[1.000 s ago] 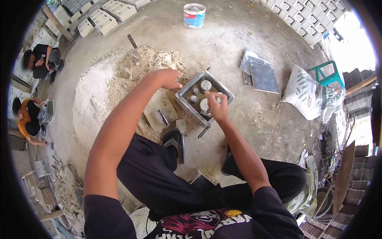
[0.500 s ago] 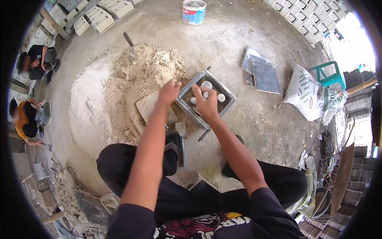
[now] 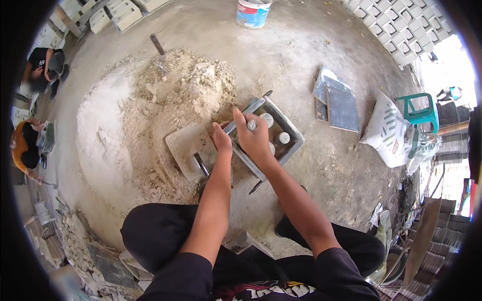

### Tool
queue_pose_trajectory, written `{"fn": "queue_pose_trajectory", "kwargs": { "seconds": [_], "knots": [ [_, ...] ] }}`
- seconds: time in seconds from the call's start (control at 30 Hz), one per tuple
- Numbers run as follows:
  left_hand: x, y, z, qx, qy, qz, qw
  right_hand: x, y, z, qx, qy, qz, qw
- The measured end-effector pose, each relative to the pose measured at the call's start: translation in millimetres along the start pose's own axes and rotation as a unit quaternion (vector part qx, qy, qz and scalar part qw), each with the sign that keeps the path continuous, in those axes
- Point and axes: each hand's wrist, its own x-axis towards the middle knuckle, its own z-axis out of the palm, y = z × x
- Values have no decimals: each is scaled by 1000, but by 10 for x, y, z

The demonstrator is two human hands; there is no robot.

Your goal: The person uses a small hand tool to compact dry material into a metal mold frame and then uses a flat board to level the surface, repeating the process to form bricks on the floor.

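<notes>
A grey metal box mould (image 3: 292, 148) sits tilted on the ground before me, with several round pale-topped posts (image 3: 284, 138) standing inside. My right hand (image 3: 257, 144) is over its left half, fingers wrapped round a short rod (image 3: 251, 125) whose pale round end shows above the grip; its lower part is hidden. My left hand (image 3: 222, 139) is at the mould's left wall, fingers stretched and seen edge-on, apparently empty; whether it touches the wall I cannot tell. Beside it lie a flat dusty board (image 3: 183, 150) and a dark shiny handle (image 3: 201, 164).
A heap of sandy mix (image 3: 191, 83) with an upright handle (image 3: 157, 45) lies to the left. A bucket (image 3: 253, 14) stands far ahead. Dark plates (image 3: 343, 108), a white sack (image 3: 389, 128) and a green stool (image 3: 419, 109) are at right. Two people (image 3: 27, 150) sit far left.
My left hand has come down from above the heap's edge to the mould's left wall, its fingers straightening. My right hand has shifted left within the mould, rod still in it. The view has tilted slightly.
</notes>
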Motion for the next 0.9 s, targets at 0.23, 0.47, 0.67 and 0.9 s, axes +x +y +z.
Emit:
{"fn": "queue_pose_trajectory", "kwargs": {
  "seconds": [0.23,0.47,0.67,0.9],
  "knots": [
    [35,-36,-37,-25,27,35,999,182,24,121,93,28,-3,995],
    [-95,139,35,-18,53,3,998,313,35,195,40,31,-2,999],
    [1,52,-50,-13,34,37,999,283,-164,66,114,15,6,993],
    [17,90,-104,14,38,56,998,305,-97,48,125,-2,17,992]
  ]
}}
